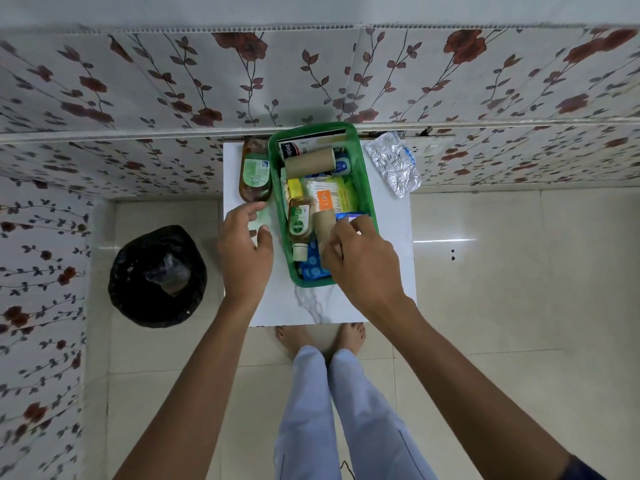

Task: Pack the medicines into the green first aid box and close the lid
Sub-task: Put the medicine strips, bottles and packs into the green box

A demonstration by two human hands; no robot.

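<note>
The green first aid box (360, 161) stands open on a small white table (388, 244). Inside lie a small Dettol bottle (298, 223), two brown bandage rolls (309, 163), a pack of cotton buds (325, 197) and other packets. My right hand (360, 265) reaches into the box's near right part, fingers pinched on a blue and white packet (353, 216). My left hand (244, 244) hovers open left of the box, over a pale green flat thing (265, 216). A large Dettol bottle (255, 171) lies left of the box. Silver blister strips (394, 164) lie to its right.
A black lined waste bin (157, 275) stands on the floor to the left of the table. Floral-patterned walls close in behind and on the left. My bare feet (320, 336) are at the table's near edge. Tiled floor extends to the right.
</note>
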